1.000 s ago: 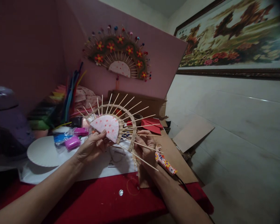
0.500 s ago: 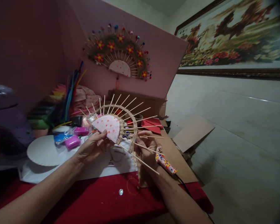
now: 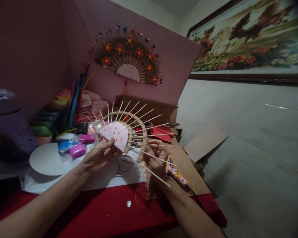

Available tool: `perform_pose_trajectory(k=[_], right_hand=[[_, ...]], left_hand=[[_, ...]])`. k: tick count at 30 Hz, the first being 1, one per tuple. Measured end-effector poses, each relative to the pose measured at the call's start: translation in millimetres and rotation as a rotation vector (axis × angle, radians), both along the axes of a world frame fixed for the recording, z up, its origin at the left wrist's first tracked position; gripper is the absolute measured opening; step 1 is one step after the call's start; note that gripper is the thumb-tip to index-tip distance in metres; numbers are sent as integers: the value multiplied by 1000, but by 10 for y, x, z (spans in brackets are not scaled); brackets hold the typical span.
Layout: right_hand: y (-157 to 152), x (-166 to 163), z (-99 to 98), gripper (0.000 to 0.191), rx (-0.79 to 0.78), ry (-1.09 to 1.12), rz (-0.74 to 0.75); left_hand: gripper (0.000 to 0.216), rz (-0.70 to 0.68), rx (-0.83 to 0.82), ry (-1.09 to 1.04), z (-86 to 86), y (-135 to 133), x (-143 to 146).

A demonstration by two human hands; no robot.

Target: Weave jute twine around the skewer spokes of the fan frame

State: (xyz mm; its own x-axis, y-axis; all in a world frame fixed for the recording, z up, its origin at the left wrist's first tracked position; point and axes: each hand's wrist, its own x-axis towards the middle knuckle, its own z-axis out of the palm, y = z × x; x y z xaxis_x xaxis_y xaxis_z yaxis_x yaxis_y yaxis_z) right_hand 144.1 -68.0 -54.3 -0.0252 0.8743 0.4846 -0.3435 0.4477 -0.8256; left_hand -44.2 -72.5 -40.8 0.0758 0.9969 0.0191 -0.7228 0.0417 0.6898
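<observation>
Two bare hands work on a half-round stick fan [image 3: 116,134], which is held up between them above the table. The left hand [image 3: 101,153] grips its spotted pink middle by the lower edge, thumb on the front and fingers underneath. The right hand [image 3: 157,157] is at the fan's outer woven band [image 3: 145,138], near its lower end, with the fingers curled in among the sticks; I cannot tell whether they are pinching the band, a stick or something thinner. Bare stick ends fan out above both hands and cross over the right one.

Left of the left hand are a white plate [image 3: 43,160], a blue packet [image 3: 66,146] and a pink packet [image 3: 77,149], with a purple bottle [image 3: 8,132] farther out. A white sheet [image 3: 96,185] lies below the left hand. Just beyond the right hand is some red paper [image 3: 160,132]; beside its wrist, a flower-patterned tool [image 3: 176,174] with a black cord rests on cardboard [image 3: 195,185]. Nearer the person than both hands, a small shiny disc [image 3: 128,204] sits on the red tablecloth [image 3: 99,215]. Beyond and above the hands, a finished-looking flowered fan [image 3: 127,71] hangs on a pink board [image 3: 175,62].
</observation>
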Motion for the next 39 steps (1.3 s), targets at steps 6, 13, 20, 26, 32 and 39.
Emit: perform_pose_trajectory(k=[6, 13, 20, 26, 32, 39], right_hand=[[-26, 46, 20, 30, 11, -46, -23], [6, 77, 6, 14, 10, -10, 8], [-41, 79, 34, 20, 31, -46, 24], [4, 61, -17, 16, -6, -50, -39], [-2, 68, -12, 10, 50, -78, -110], [-48, 72, 26, 12, 88, -152, -151]], left_hand=[[16, -13, -11, 21, -26, 14, -14], [12, -16, -46, 26, 1, -7, -2], [12, 3, -60, -5, -21, 12, -19], [24, 21, -27, -10, 30, 3, -16], [33, 39, -14, -46, 52, -9, -8], [28, 36, -1, -46, 40, -3, -9]])
